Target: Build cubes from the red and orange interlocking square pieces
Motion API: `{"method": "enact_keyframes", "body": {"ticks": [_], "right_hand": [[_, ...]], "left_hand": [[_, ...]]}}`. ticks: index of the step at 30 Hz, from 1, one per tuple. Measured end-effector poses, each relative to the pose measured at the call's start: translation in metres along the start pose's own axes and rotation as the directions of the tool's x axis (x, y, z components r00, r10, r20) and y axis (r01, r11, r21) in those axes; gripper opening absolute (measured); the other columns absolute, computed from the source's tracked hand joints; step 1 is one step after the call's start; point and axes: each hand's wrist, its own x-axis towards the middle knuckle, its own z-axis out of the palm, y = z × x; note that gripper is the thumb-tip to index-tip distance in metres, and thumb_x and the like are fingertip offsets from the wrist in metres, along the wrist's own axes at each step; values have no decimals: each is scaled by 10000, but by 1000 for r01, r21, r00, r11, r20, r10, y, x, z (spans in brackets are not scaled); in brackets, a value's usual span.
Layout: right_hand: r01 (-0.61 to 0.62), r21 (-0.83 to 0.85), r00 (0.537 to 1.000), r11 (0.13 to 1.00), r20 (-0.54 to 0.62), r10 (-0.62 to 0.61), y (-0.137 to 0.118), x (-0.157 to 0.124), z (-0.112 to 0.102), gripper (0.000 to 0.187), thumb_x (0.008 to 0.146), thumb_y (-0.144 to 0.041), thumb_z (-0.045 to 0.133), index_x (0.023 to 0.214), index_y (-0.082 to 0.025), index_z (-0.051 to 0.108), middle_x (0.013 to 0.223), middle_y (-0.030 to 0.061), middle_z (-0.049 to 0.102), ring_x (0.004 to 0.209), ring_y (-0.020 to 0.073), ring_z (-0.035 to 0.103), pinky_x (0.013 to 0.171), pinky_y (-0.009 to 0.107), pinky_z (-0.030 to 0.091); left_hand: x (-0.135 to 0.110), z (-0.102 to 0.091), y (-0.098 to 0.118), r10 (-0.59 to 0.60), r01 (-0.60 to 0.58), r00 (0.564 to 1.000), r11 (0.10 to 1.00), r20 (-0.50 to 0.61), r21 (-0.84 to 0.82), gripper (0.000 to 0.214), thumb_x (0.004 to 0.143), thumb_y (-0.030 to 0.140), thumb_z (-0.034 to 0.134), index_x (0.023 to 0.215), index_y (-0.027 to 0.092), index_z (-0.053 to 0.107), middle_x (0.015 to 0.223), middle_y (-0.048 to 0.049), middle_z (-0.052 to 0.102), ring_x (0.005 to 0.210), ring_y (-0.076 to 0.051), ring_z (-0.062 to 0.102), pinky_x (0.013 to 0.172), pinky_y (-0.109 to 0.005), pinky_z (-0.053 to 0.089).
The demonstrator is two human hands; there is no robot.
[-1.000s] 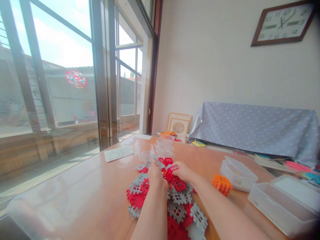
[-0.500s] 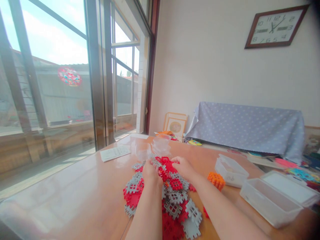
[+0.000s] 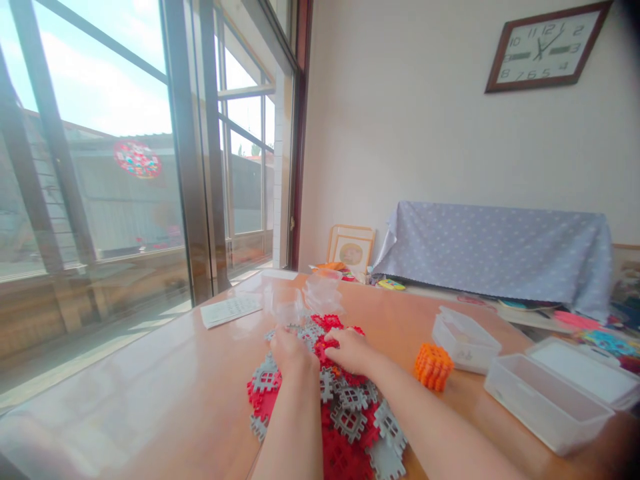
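Two hands are down in the tiles, a red and grey heap on the surface. Left hand sits on grey pieces at the heap's far end, fingers curled under. Whether that grip is clamped on a piece, I cannot tell. Right hand is just beside it, fingertips on red pieces, and its grip is hidden from here too. The heap spreads from under both grips back along the forearms. Clear cups stand just beyond the grips, with a paper sheet off to their left. Right of the right grip comes an orange cube, then a small box, then a big box farther right.
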Motion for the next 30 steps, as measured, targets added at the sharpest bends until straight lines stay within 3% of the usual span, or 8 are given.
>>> {"method": "enact_keyframes", "body": {"ticks": [4, 7, 10, 15, 24, 30], "right_hand": [[-61, -13, 998, 998, -28, 60, 11, 10, -1, 147, 731, -186, 628, 726, -272, 747, 764, 5, 702, 940, 233, 569, 801, 299, 354], [-72, 11, 997, 997, -8, 72, 13, 19, -2, 154, 723, -198, 623, 762, -272, 752, 754, -5, 688, 891, 208, 570, 755, 280, 349], [-78, 59, 995, 995, 67, 74, 9, 29, 0, 119, 737, -274, 632, 690, -238, 734, 653, -14, 640, 715, 162, 549, 649, 257, 341], [-126, 155, 970, 980, 228, 88, -3, 38, 6, 212, 685, -308, 688, 504, -199, 670, 480, -25, 536, 528, 121, 467, 546, 253, 329], [-232, 394, 942, 890, 319, 104, -9, 32, -11, 58, 609, -249, 740, 637, -199, 724, 507, -28, 597, 504, 114, 479, 501, 233, 355], [-246, 536, 950, 808, 301, 89, -9, 21, -19, 227, 573, -164, 718, 796, -202, 736, 578, -33, 659, 532, 118, 520, 515, 223, 372]], "left_hand": [[-4, 1, 5, -50, 50, 995, 999, -90, -3, 155, 823, 362, 541, 898, 231, 505, 980, -24, 578, 967, -203, 634, 740, -316, 479], [-6, 2, 8, -77, 76, 990, 997, -119, -16, 162, 830, 365, 542, 915, 230, 512, 1046, -35, 590, 1024, -215, 641, 771, -335, 484], [-7, 2, 8, -91, 88, 988, 996, -122, -29, 164, 836, 365, 539, 920, 226, 517, 1093, -45, 592, 1056, -226, 643, 793, -353, 490], [-10, 3, 10, -102, 97, 987, 994, -123, -40, 138, 848, 340, 524, 906, 214, 520, 1098, -45, 583, 1062, -223, 647, 792, -347, 499], [-11, 3, 8, -119, 115, 985, 993, -124, -40, 151, 854, 353, 532, 912, 214, 531, 1075, -46, 578, 1051, -222, 653, 810, -349, 508], [-11, 2, 9, -120, 116, 986, 992, -114, -42, 169, 866, 367, 519, 947, 219, 531, 1044, -41, 585, 1018, -213, 665, 804, -338, 516]]}}
